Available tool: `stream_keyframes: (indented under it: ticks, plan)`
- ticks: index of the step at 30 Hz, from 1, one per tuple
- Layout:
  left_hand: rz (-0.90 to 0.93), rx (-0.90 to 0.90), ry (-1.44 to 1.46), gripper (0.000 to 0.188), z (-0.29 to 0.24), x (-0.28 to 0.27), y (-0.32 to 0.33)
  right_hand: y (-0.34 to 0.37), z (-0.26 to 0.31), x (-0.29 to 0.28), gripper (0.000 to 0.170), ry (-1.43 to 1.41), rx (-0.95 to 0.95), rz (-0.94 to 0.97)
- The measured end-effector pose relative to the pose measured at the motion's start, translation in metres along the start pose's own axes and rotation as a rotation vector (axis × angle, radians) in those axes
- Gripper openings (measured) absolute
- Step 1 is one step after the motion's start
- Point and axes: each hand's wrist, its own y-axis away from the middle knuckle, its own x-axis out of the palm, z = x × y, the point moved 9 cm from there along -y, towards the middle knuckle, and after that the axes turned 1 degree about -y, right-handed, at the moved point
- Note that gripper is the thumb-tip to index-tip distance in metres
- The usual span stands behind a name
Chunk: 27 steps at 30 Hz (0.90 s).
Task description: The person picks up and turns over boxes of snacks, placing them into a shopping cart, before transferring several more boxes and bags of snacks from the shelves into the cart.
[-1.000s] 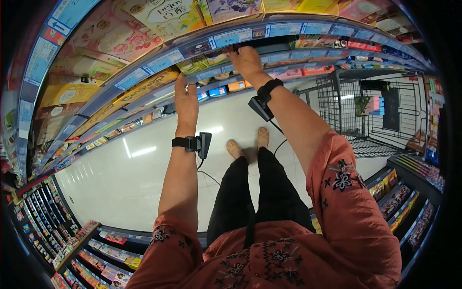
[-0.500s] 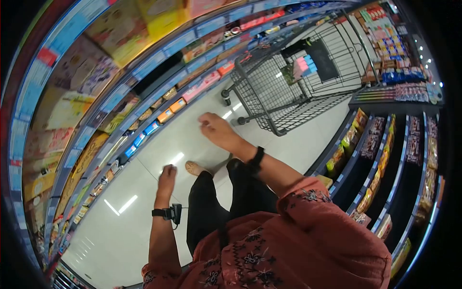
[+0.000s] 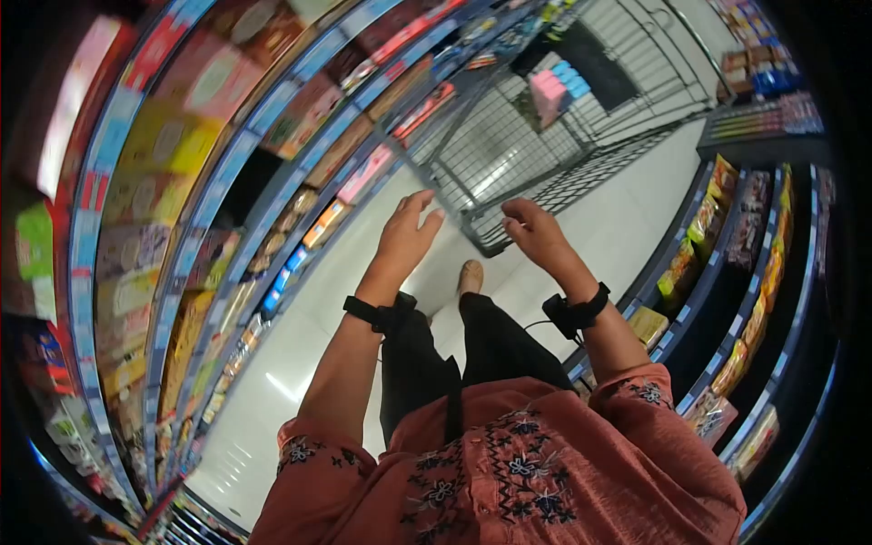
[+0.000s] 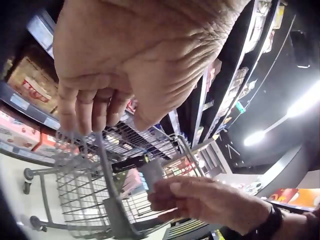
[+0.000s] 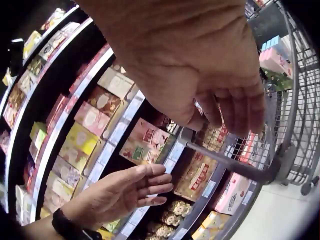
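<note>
My left hand (image 3: 406,238) is raised near the cart's close end, fingers loosely extended, holding nothing. Across from it my right hand (image 3: 540,236) hangs with relaxed, slightly bent fingers, also holding nothing. A wire shopping cart (image 3: 509,154) stands just beyond both hands; pink and blue packs (image 3: 556,88) lie in it. In the left wrist view the left hand (image 4: 135,60) appears over the cart's bar (image 4: 111,180), and contact cannot be told. The right wrist view shows the right hand (image 5: 200,75) above the cart's bar (image 5: 227,161), the left hand (image 5: 120,192) apart from it.
Tall shelves of boxed snacks (image 3: 163,145) curve along the left side. On the right is a lower rack (image 3: 668,341) with bagged snacks (image 3: 708,218). Pale floor (image 3: 291,350) lies between them, with one shoe (image 3: 470,276) showing below the cart.
Both hands have left the shelf, where they reached a second ago, and now are up near the cart. The view has turned right, bringing the cart to the front.
</note>
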Motion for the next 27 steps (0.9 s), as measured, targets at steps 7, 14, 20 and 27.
stream_keyframes:
  ticks: [7, 14, 20, 27]
  plan:
    - [0.245, 0.21, -0.563, 0.047, -0.013, 0.092, -0.038, -0.011, -0.018, -0.048, 0.029, 0.29, -0.127, -0.041]
    - [0.39, 0.124, -0.737, 0.044, -0.002, 0.108, -0.035, -0.016, -0.03, -0.049, 0.031, 0.223, 0.017, 0.142]
    - [0.693, 0.01, -0.807, 0.047, -0.003, 0.117, -0.046, -0.076, -0.018, -0.136, 0.043, 0.09, 0.086, 0.08]
    - [0.807, -0.117, -0.317, 0.054, -0.017, 0.123, -0.118, -0.192, -0.017, -0.251, 0.043, -0.251, 0.254, 0.046]
